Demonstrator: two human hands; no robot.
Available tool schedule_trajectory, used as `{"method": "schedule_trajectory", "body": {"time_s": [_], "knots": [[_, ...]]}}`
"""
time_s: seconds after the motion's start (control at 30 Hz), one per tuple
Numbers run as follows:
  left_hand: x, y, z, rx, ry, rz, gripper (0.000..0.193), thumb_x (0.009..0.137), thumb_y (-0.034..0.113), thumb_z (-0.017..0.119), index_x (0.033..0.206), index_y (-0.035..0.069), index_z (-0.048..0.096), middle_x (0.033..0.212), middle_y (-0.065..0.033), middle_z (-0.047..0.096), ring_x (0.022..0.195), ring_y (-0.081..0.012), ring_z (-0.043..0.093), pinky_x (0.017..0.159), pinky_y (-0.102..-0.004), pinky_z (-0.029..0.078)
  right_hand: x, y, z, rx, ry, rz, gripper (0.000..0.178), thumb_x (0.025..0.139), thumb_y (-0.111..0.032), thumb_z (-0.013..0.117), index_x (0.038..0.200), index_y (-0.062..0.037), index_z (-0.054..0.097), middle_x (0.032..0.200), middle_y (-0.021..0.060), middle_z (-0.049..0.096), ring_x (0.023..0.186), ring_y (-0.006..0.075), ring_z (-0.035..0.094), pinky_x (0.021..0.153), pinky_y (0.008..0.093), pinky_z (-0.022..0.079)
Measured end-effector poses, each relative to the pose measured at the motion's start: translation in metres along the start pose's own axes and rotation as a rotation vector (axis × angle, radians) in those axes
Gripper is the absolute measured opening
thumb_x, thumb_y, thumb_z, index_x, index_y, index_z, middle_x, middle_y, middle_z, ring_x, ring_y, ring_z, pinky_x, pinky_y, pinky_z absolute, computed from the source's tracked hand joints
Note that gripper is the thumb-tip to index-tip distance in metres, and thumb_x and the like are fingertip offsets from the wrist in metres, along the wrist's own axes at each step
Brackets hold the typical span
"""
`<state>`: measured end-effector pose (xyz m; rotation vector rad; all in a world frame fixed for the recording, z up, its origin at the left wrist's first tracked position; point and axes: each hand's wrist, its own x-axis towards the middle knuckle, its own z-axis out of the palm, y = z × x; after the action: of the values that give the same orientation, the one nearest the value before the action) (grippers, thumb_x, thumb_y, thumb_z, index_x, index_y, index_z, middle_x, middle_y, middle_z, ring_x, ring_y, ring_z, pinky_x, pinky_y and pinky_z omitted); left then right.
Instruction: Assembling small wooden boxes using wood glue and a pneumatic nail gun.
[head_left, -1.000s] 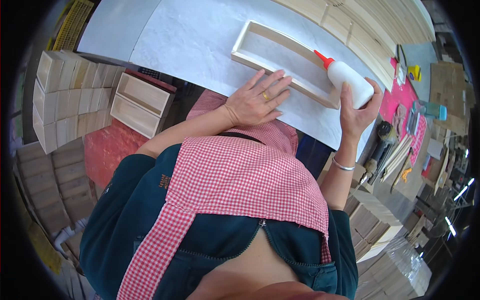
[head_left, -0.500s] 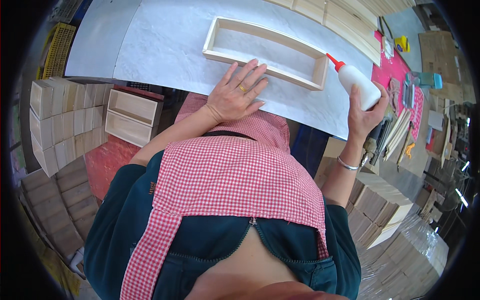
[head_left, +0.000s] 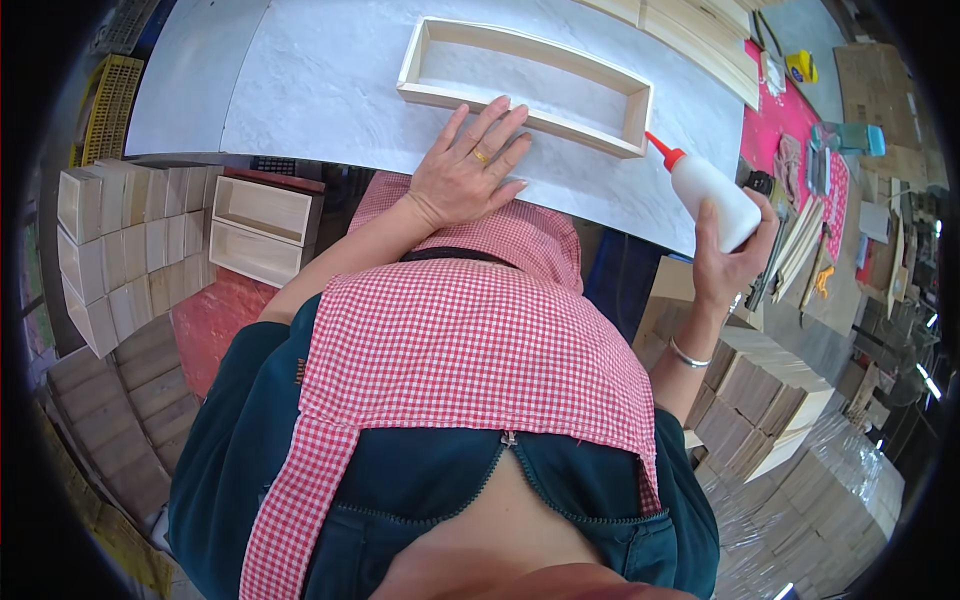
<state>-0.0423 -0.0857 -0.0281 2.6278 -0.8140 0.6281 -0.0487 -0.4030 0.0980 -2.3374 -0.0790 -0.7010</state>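
A long rectangular wooden frame (head_left: 530, 118) lies on the pale marbled tabletop (head_left: 310, 90), and the table surface shows through it. My left hand (head_left: 468, 165) rests with fingers spread, its fingertips at the near long side of the frame. In my right hand (head_left: 735, 240) is a white squeeze bottle (head_left: 712, 200) with a red nozzle, tilted so that the tip points up and to the left. That tip is beside the frame's near right corner; whether it touches the wood I cannot tell. No liquid shows at the tip.
Wooden strips (head_left: 690, 40) lie along the table's far right. A pink surface (head_left: 765, 130) with tools and a teal container (head_left: 848, 138) is at the right. Stacked wooden boxes (head_left: 130, 220) stand at the left, near a two-part box (head_left: 260, 230). More stacked wood (head_left: 765, 400) is at lower right.
The nozzle has gone from the right end's upper corner down to the near right corner. In the picture, the frame and my left hand sit slightly higher and further left.
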Motion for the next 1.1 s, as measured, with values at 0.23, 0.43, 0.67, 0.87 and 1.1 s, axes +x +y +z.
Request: {"method": "schedule_trajectory", "body": {"time_s": [0.23,0.43,0.67,0.87,1.1], "knots": [[-0.004,-0.002,0.004,-0.029,0.054,0.011,0.056,0.091,0.041,0.065,0.138,0.014,0.058,0.16,-0.0099,0.039,0.149,-0.0292,0.032,0.125,-0.0487,0.018,-0.017,-0.023,0.008,0.208,-0.023,0.145,0.048,0.082,-0.016,0.08,0.122,-0.0033,0.056,0.111,0.0134,0.062,0.089,0.0233,0.062,0.075,0.0329,0.054],[-0.007,-0.003,0.002,-0.025,0.078,0.051,0.05,0.094,0.042,0.059,0.133,0.011,0.059,0.147,-0.0108,0.05,0.133,-0.0287,0.047,0.118,-0.0477,0.029,-0.02,-0.076,0.084,0.323,-0.18,0.023,0.05,0.085,-0.017,0.077,0.126,-0.0038,0.052,0.117,0.0137,0.059,0.097,0.0251,0.062,0.079,0.0343,0.054],[-0.013,-0.007,0.004,0.011,0.097,0.106,0.048,0.095,0.041,0.057,0.13,0.009,0.059,0.132,-0.0107,0.058,0.115,-0.0272,0.055,0.113,-0.0448,0.035,-0.017,-0.112,0.148,0.537,-0.274,-0.035,0.055,0.08,-0.012,0.08,0.125,-0.0035,0.05,0.113,0.0149,0.061,0.092,0.0257,0.065,0.078,0.0344,0.055],[-0.009,-0.006,0.0,-0.027,0.104,0.083,0.047,0.094,0.042,0.058,0.128,0.009,0.061,0.13,-0.0113,0.059,0.113,-0.0265,0.056,0.113,-0.0435,0.035,-0.013,-0.111,0.145,0.454,-0.271,-0.066,0.055,0.08,-0.012,0.081,0.124,-0.0029,0.051,0.11,0.0145,0.062,0.089,0.0253,0.066,0.075,0.0336,0.055],[-0.004,-0.004,-0.005,-0.023,0.067,0.053,0.046,0.093,0.042,0.06,0.126,0.009,0.062,0.135,-0.0102,0.057,0.122,-0.0256,0.053,0.113,-0.0418,0.035,-0.015,-0.089,0.103,0.317,-0.216,-0.061,0.052,0.08,-0.013,0.082,0.122,-0.0026,0.053,0.109,0.014,0.063,0.086,0.0241,0.064,0.072,0.0326,0.054]]}}
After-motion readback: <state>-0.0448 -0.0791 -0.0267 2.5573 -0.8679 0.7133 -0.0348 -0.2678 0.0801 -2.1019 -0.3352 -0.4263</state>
